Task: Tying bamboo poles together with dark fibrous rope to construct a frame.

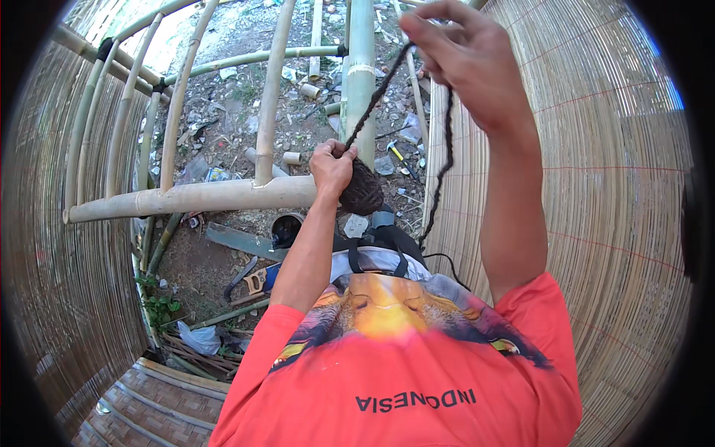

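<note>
My left hand is closed at the joint of two bamboo poles, its thumb and fingers pinching a dark fibre rope. That rope is wound in many turns into a thick lashing around the joint, where a horizontal bamboo pole meets an upright bamboo post. Raised at the upper right, my right hand grips the same rope between thumb and fingers. A taut stretch runs between the two hands, and the loose tail hangs from my right hand down towards my waist.
Woven bamboo screens stand on the right and left. Bamboo rails fill the upper left. On the littered ground lie a hammer, a handsaw and a curved blade. A slatted bamboo platform is at lower left.
</note>
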The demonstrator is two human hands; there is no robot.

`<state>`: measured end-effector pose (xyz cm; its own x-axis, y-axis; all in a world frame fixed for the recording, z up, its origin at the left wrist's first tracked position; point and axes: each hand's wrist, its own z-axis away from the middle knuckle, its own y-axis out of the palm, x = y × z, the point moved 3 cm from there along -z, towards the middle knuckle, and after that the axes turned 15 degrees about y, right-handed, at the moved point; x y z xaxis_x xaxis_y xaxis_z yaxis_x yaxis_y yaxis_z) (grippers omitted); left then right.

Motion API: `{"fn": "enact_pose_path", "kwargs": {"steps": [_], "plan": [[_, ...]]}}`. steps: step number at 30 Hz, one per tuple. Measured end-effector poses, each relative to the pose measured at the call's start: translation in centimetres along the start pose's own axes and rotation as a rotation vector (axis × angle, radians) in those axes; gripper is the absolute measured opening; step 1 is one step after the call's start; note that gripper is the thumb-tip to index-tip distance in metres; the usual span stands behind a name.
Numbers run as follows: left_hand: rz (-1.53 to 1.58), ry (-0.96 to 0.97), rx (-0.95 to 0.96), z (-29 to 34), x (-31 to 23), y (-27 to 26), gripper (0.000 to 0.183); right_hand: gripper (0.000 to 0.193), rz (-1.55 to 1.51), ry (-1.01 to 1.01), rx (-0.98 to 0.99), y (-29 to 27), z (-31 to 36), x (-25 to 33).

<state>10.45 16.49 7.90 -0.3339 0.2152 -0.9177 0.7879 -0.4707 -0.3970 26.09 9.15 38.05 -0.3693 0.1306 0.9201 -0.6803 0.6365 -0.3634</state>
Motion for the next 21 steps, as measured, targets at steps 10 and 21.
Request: {"fn": "enact_pose_path", "kwargs": {"steps": [10,21], "plan": [[0.092,-0.238,0.088,-0.7,0.6,0.1,0.024,0.071,0.057,0.529,-0.255,1.1,0.4,-28.2],[0.145,-0.258,-0.024,0.2,1.1,0.1,0.013,0.101,0.251,1.473,0.456,6.1,36.7,-60.5]]}}
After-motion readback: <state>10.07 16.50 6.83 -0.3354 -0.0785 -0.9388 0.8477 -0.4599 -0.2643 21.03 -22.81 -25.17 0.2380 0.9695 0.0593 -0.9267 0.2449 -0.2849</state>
